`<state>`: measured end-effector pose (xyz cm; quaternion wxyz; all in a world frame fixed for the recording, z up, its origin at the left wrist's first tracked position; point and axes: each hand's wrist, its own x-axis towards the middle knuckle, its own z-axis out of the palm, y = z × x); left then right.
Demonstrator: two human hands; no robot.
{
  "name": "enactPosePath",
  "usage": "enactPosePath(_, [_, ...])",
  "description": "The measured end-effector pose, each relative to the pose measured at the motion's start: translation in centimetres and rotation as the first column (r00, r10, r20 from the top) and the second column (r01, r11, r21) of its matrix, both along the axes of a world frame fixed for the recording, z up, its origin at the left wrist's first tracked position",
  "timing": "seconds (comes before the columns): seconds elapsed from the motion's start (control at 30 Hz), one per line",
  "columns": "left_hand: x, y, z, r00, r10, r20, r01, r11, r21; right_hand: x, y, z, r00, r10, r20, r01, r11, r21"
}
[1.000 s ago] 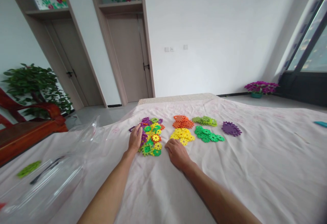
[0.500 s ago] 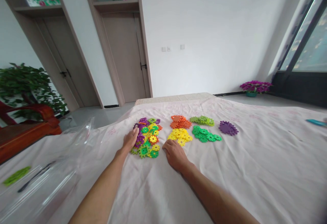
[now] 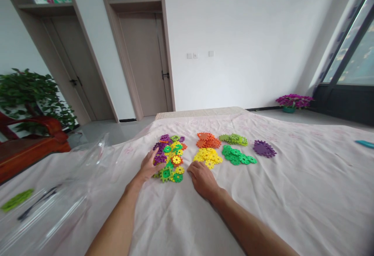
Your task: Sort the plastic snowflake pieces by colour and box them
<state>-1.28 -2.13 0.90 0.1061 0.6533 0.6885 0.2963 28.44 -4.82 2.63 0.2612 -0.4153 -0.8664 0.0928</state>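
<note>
At the far left, light green pieces are seen near crumpled clear plastic; whether they lie under it or beside it cannot be told. Toward the middle of the pale cloth, the left hand is rested at the left side of a mixed pile of purple, yellow, green and orange pieces; its fingers are loosely spread, with the thumb held well apart over the pile's near part; purple pieces are met by the fingertips, but whether any piece is gripped cannot be told. The thumb has just been swung out from the fingers, where a second ago the hand was laid flatter; for the sorting, it seems, more of the pile is now spanned. Next comes the right hand, its place little changed, with fingers curled down to the cloth just beside the near edge of a yellow pile; what is under them is hidden. Behind the yellow, an orange pile is set; rightward, a dark green pile is laid with a light green pile behind it; then a purple pile; these groups are left undisturbed.
</note>
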Motion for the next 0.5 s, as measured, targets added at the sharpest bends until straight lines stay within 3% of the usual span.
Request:
enactPosePath(0.07, [0.6,-0.7,0.8,0.988,-0.133,-0.084,0.12,0.983,-0.139,0.0,0.1,-0.1,1.0,0.007,-0.002,-0.007,1.0,0.0])
enactPosePath(0.13, [1.5,-1.4,1.5,0.97,-0.192,-0.152,0.151,0.958,-0.245,0.0,0.1,-0.1,1.0,0.008,-0.003,-0.008,1.0,-0.001])
enactPosePath(0.27, [4.4,-2.2,1.8,0.942,-0.165,-0.291,0.069,0.947,-0.314,0.0,0.1,0.0,1.0,0.003,0.001,-0.003,1.0,-0.003])
enactPosePath(0.33, [5.7,-2.2,1.5,0.939,-0.084,-0.335,-0.009,0.963,-0.268,0.0,0.0,0.1,1.0,0.005,0.008,-0.005,1.0,-0.005])
enactPosePath(0.5, [5.8,-1.7,0.6,0.927,0.101,-0.361,-0.101,0.995,0.02,-0.1,-0.3,0.2,1.0,0.012,0.02,-0.012,1.0,0.0])
